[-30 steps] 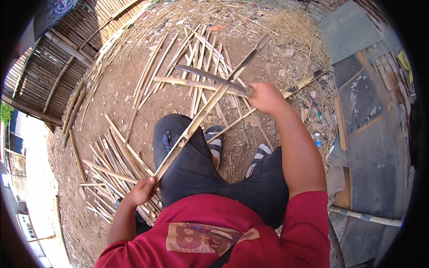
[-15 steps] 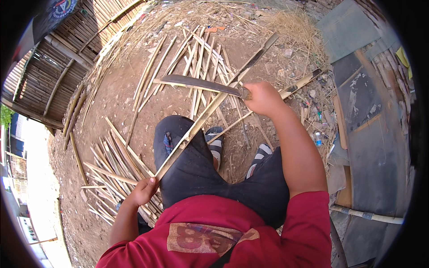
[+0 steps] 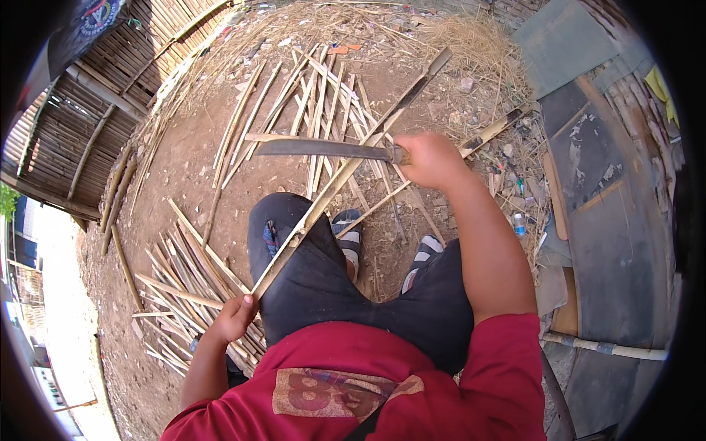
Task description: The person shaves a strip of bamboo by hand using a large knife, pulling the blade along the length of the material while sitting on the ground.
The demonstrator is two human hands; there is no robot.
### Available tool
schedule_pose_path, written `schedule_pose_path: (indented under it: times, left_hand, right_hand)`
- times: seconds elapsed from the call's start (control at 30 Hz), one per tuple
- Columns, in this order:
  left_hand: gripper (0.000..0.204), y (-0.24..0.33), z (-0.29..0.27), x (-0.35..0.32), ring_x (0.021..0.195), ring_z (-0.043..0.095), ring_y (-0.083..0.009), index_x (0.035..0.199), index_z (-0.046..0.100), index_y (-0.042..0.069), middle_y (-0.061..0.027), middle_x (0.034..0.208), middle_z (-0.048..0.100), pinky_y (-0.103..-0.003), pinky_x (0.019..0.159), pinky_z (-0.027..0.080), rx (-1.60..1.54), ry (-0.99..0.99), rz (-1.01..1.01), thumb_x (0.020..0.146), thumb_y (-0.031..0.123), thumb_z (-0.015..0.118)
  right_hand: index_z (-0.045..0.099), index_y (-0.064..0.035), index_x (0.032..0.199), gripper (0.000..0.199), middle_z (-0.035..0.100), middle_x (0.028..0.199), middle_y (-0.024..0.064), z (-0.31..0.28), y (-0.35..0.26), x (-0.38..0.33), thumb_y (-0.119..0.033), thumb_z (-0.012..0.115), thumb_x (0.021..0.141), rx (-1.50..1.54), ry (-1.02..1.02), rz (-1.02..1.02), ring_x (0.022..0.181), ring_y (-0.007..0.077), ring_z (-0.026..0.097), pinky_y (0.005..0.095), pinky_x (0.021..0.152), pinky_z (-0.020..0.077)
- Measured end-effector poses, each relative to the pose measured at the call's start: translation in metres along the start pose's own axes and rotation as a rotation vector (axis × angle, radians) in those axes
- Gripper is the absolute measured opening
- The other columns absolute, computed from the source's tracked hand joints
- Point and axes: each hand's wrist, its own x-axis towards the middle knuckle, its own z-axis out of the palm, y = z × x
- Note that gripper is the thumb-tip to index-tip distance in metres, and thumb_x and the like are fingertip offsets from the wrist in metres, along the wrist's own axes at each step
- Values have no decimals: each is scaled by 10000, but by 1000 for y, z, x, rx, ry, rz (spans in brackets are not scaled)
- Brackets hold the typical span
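Long grey machete blade (image 3: 323,149) now raised higher off the long tan bamboo strip (image 3: 346,173) across the lap, right hand (image 3: 430,158) fingers wrapped around its handle, left hand (image 3: 234,317) fingers clasping the strip's near end, likely readying another stroke.

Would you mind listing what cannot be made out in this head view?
- Knife handle: hidden inside the right hand.
- Near end of the bamboo strip: covered by the left hand.
- Whether blade touches strip: cannot tell.
- Small bottle: too small for detail.
- Ground at the rim: cut off, bent by fisheye.
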Motion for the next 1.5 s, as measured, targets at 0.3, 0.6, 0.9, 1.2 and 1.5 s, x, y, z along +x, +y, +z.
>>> schedule_pose_path:
  times: [0.3, 0.6, 0.9, 1.2, 1.5]
  left_hand:
    - [609, 16, -3, 4, 581, 367, -113, 737, 482, 77, 30, 628, 427, -301, 545, 341, 105, 30, 45, 1105, 529, 305]
    - [580, -1, 0, -1, 633, 402, -126, 761, 516, 37, 11, 652, 455, -320, 590, 388, 171, 96, 128, 1108, 479, 372]
    - [603, 6, 2, -1, 595, 349, -108, 731, 461, 74, 35, 632, 399, -301, 554, 330, 160, 86, 128, 1102, 527, 320]
    - [613, 10, 1, 0, 590, 351, -110, 743, 468, 75, 42, 636, 403, -301, 550, 330, 181, 99, 144, 1092, 559, 328]
    - [601, 27, 5, -1, 521, 332, -103, 820, 496, 76, 32, 614, 382, -285, 489, 286, -230, -143, -16, 1084, 587, 323]
  right_hand:
    - [678, -107, 1304, 518, 723, 1132, 206, -14, 69, -14, -198, 715, 795, 57, 72, 470, 1057, 370, 690, 453, 926, 550]
    - [718, -160, 1215, 445, 725, 1043, 215, -34, 45, -9, -157, 692, 770, 48, 9, 349, 1015, 391, 689, 485, 881, 553]
    - [716, -153, 1220, 469, 729, 1039, 206, -43, 41, -18, -176, 713, 751, 19, 53, 296, 993, 392, 696, 469, 871, 560]
    - [683, -31, 1258, 511, 715, 1153, 227, -39, 116, -31, -233, 713, 790, 191, 300, 694, 1069, 379, 688, 440, 925, 542]
    - [714, -110, 1216, 493, 727, 1027, 218, -30, 30, -26, -271, 786, 755, 128, 52, 120, 995, 373, 704, 458, 859, 552]
